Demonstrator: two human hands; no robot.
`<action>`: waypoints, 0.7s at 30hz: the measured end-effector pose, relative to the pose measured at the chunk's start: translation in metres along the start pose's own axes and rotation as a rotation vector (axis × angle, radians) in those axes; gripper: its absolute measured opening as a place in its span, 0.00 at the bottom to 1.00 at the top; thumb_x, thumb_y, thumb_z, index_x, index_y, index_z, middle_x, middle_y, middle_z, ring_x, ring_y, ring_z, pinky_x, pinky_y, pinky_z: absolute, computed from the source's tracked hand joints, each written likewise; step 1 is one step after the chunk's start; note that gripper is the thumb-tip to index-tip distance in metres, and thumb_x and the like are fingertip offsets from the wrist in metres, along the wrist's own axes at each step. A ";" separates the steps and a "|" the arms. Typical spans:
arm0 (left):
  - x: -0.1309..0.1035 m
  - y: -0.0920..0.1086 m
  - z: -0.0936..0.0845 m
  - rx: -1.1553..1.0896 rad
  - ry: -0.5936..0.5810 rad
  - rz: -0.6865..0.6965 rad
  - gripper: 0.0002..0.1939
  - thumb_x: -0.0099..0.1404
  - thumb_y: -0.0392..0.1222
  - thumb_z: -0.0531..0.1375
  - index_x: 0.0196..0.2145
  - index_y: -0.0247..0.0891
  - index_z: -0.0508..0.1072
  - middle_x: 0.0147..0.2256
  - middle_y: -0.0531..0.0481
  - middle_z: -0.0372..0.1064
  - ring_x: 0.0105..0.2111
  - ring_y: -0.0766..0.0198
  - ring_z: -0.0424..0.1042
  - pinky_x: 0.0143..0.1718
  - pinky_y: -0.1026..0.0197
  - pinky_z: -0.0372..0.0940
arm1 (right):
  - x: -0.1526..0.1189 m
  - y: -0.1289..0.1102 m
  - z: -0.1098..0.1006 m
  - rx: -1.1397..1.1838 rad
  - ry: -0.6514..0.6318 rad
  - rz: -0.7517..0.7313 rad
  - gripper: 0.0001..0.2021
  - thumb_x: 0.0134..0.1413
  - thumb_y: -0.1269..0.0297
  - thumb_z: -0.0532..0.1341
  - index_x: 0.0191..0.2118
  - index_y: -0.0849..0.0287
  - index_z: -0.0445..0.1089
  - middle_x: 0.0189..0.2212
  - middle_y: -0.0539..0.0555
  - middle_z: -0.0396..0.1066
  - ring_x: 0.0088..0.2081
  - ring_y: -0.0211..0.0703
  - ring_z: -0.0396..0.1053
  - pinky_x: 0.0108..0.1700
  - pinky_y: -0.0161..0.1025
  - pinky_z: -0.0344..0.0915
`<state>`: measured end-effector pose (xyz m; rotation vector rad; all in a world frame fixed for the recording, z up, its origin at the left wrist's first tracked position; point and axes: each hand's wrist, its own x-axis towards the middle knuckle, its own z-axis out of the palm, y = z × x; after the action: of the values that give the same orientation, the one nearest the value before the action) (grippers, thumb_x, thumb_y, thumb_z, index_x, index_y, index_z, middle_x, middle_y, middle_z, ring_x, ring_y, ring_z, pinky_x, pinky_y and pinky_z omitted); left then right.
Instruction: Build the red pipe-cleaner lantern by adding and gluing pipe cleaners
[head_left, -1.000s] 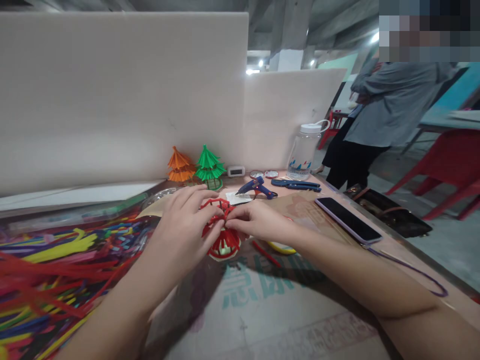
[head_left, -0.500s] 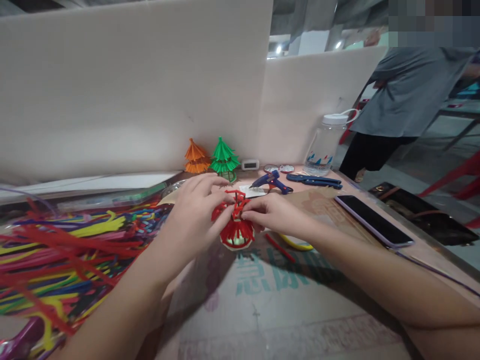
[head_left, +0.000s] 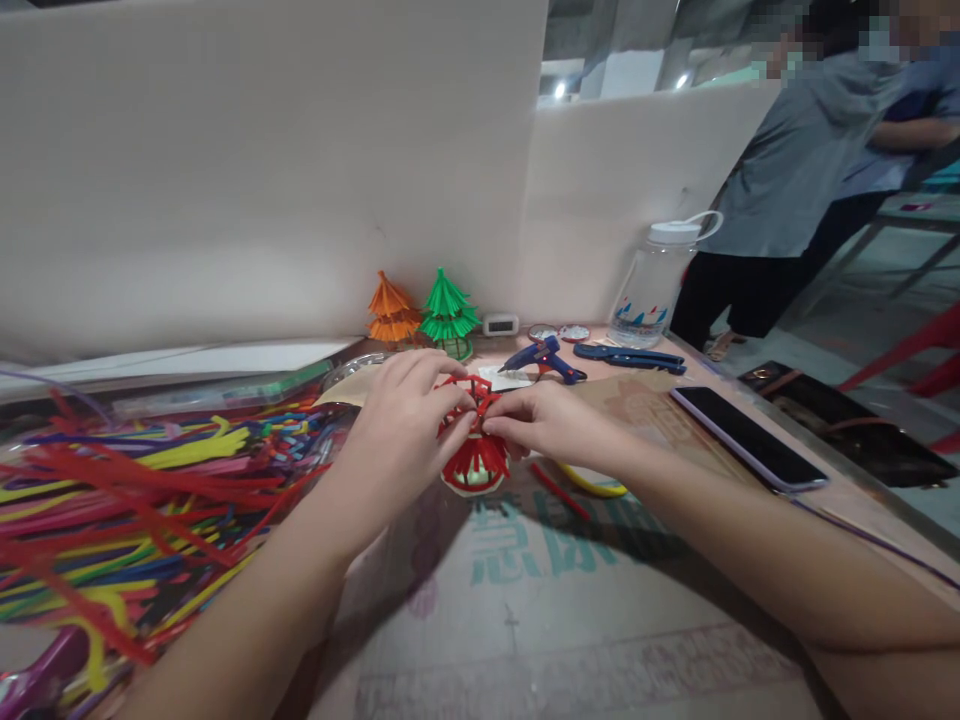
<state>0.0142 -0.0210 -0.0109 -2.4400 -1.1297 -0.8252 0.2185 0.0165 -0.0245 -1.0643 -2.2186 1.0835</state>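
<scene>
A small red pipe-cleaner pavilion [head_left: 475, 462] with a fringed roof and pale base stands on the cardboard in front of me. My left hand [head_left: 412, 415] curves around its left and upper side, thumb and fingers closed on its upper red frame. From the right, my right hand [head_left: 536, 420] pinches at the same upper part, the thumb and forefinger together. The fingers partly hide the frame. Just right of the pavilion a red pipe cleaner [head_left: 561, 490] and a bent yellow pipe cleaner [head_left: 596, 484] lie on the cardboard.
Many coloured pipe cleaners [head_left: 112, 500] are heaped at left. Behind stand an orange pavilion [head_left: 392, 312] and a green pavilion [head_left: 447, 312]. A glue gun [head_left: 540, 358], pliers [head_left: 628, 357], a water bottle [head_left: 651, 285] and a phone [head_left: 746, 440] lie or stand right. People [head_left: 795, 170] stand beyond the table.
My hands stay at the red pavilion with only slight finger shifts. The person at the right has moved a little, and a second person shows behind. The view has shifted slightly.
</scene>
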 end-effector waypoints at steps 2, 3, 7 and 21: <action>0.000 0.000 0.000 0.002 -0.001 0.003 0.07 0.70 0.39 0.59 0.36 0.38 0.77 0.47 0.43 0.74 0.52 0.49 0.69 0.54 0.44 0.64 | 0.000 -0.001 0.000 -0.010 0.011 -0.001 0.10 0.63 0.67 0.60 0.37 0.64 0.79 0.24 0.51 0.74 0.25 0.36 0.67 0.29 0.33 0.61; 0.000 0.000 0.000 0.000 -0.004 0.005 0.07 0.70 0.39 0.59 0.36 0.38 0.77 0.47 0.43 0.74 0.51 0.49 0.69 0.54 0.44 0.64 | 0.000 -0.002 0.000 -0.016 0.015 0.000 0.10 0.63 0.67 0.60 0.37 0.64 0.80 0.24 0.51 0.74 0.25 0.35 0.67 0.29 0.33 0.61; 0.000 0.000 0.001 -0.006 -0.006 0.015 0.07 0.70 0.38 0.60 0.35 0.37 0.77 0.47 0.42 0.75 0.50 0.50 0.70 0.53 0.45 0.64 | 0.000 -0.004 0.000 -0.020 0.021 0.003 0.10 0.62 0.68 0.60 0.35 0.63 0.80 0.24 0.51 0.74 0.26 0.35 0.67 0.29 0.33 0.61; -0.009 -0.034 -0.016 -0.186 -0.169 -0.201 0.36 0.63 0.57 0.67 0.63 0.39 0.65 0.60 0.40 0.67 0.60 0.47 0.67 0.59 0.46 0.63 | -0.011 -0.008 -0.035 -0.256 0.055 -0.053 0.14 0.63 0.59 0.59 0.34 0.59 0.79 0.25 0.50 0.76 0.27 0.37 0.70 0.31 0.34 0.61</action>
<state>-0.0224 -0.0129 -0.0024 -2.6202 -1.4386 -0.8276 0.2446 0.0205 0.0018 -1.1165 -2.3719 0.7527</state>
